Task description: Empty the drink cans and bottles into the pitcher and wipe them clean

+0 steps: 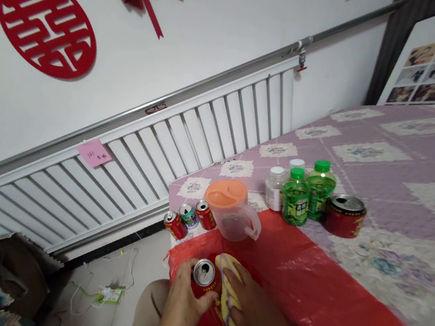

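My left hand (185, 301) is wrapped round an upright red can (205, 275), whose opened silver top faces up. My right hand (251, 308) grips a folded yellow cloth (229, 292) close against the can's right side. Both hands are over a red plastic sheet (299, 270) at the front of the bed-like surface. Just beyond them stands a clear pitcher (232, 223) with an orange lid. To its left are a red can (175, 227), a green and white can (188, 217) and another red can (205, 216).
Two green bottles (296, 203) (321, 185) stand right of the pitcher, beside white-capped bottles (276, 192). A wider red can (345, 217) is near them on the floral cloth (384, 160). A white radiator (213, 131) runs behind. Cables and a power strip (110, 295) lie on the floor.
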`<state>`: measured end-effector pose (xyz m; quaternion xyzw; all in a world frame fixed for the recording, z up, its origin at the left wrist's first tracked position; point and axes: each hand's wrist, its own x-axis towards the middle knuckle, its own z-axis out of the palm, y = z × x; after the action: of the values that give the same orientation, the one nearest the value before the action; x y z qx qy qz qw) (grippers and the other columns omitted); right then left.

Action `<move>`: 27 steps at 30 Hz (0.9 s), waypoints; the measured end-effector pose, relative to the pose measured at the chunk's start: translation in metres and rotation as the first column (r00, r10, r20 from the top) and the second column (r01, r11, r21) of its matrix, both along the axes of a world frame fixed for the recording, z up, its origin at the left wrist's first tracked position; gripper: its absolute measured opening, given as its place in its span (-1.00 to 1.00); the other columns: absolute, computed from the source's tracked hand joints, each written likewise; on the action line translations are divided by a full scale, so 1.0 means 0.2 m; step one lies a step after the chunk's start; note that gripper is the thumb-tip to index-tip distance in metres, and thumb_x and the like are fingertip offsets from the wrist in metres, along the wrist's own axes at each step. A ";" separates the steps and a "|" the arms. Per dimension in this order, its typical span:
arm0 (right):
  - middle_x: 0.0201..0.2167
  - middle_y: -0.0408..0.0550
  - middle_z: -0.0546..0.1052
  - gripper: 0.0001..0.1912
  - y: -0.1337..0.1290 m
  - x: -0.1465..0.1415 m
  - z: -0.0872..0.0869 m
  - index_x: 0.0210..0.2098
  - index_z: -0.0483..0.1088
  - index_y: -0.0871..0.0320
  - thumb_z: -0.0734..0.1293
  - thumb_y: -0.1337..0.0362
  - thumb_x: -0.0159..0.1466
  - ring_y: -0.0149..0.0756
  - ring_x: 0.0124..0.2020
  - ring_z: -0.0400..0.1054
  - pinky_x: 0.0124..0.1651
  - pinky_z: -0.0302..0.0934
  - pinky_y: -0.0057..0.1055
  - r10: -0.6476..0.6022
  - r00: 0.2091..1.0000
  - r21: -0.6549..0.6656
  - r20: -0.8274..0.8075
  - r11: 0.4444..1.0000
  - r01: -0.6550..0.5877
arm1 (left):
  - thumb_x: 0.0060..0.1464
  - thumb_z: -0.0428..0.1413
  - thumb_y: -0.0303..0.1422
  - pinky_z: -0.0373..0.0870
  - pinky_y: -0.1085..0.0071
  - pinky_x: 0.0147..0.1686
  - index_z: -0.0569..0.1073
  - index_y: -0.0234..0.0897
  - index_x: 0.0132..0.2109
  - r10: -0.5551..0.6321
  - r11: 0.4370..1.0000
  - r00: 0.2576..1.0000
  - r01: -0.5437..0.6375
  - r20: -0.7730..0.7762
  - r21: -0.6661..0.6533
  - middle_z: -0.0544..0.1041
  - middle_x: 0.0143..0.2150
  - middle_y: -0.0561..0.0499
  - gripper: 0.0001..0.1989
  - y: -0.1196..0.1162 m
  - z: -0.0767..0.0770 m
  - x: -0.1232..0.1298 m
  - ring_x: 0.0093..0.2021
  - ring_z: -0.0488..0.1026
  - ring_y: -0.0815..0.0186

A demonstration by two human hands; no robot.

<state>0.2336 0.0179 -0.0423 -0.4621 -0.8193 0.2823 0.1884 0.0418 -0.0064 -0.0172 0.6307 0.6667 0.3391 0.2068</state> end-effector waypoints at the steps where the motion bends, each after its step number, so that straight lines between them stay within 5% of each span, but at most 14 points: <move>1: 0.46 0.06 -0.04 -0.21 0.00 0.00 0.00 0.38 0.04 0.19 0.19 0.47 0.14 -0.16 0.44 -0.14 0.40 -0.04 -0.16 0.000 1.000 0.000 0.000 1.000 0.000 | -0.15 0.25 -0.43 0.29 -0.05 0.19 0.30 -0.25 0.14 -0.001 1.000 1.000 0.001 0.009 -0.007 0.46 0.13 -0.17 -0.35 0.00 0.01 0.00 0.15 0.41 -0.01; 5: 0.46 0.11 -0.07 -0.20 0.00 0.00 0.03 0.37 0.05 0.25 0.19 0.48 0.12 -0.14 0.44 -0.13 0.41 -0.05 -0.21 -0.002 1.000 -0.039 0.025 0.999 0.003 | -0.14 0.18 -0.50 0.05 -0.05 0.35 0.12 -0.25 0.31 -0.102 0.991 0.993 0.107 0.067 -0.076 0.23 0.36 -0.22 -0.17 -0.01 0.05 -0.03 0.36 0.18 0.01; 8: 0.46 0.16 -0.07 -0.19 0.00 0.01 0.06 0.36 0.06 0.29 0.18 0.51 0.10 -0.12 0.44 -0.16 0.42 -0.07 -0.19 0.016 1.000 -0.027 0.010 0.999 -0.016 | -0.11 0.09 -0.55 0.03 0.00 0.37 0.17 -0.21 0.30 -0.182 0.977 0.980 0.189 0.081 -0.096 0.28 0.34 -0.16 -0.23 -0.01 0.06 -0.05 0.35 0.20 0.09; 15: 0.48 0.07 -0.15 -0.21 -0.02 0.03 0.10 0.36 0.07 0.25 0.19 0.48 0.12 -0.13 0.46 -0.28 0.44 -0.14 -0.15 0.016 0.993 0.085 -0.120 0.996 -0.006 | -0.15 0.21 -0.47 0.31 -0.01 0.19 0.30 -0.26 0.17 -0.077 0.997 0.997 0.076 0.011 0.022 0.43 0.15 -0.18 -0.34 0.01 -0.02 -0.04 0.16 0.39 0.02; 21: 0.46 0.18 -0.08 -0.22 0.00 0.00 0.04 0.37 0.03 0.32 0.18 0.48 0.15 -0.12 0.45 -0.17 0.42 -0.07 -0.17 0.023 0.999 -0.039 0.037 0.999 -0.021 | -0.12 0.23 -0.41 0.37 0.02 0.09 0.30 -0.19 0.13 -0.028 0.999 1.000 0.028 -0.011 0.019 0.45 0.11 -0.12 -0.39 0.00 -0.03 -0.01 0.07 0.43 0.05; 27: 0.46 0.12 -0.06 -0.26 -0.02 0.01 0.02 0.35 0.11 0.25 0.19 0.45 0.15 -0.11 0.45 -0.19 0.42 -0.07 -0.12 0.001 0.993 0.070 -0.114 0.998 0.007 | -0.12 0.23 -0.41 0.36 0.05 0.08 0.28 -0.20 0.12 -0.009 1.000 1.000 0.009 -0.009 0.020 0.44 0.09 -0.11 -0.39 0.01 -0.05 -0.02 0.07 0.43 0.06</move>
<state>0.2360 0.0142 -0.0378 -0.4397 -0.8159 0.2788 0.2515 0.0374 -0.0048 -0.0277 0.6373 0.6612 0.3420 0.1992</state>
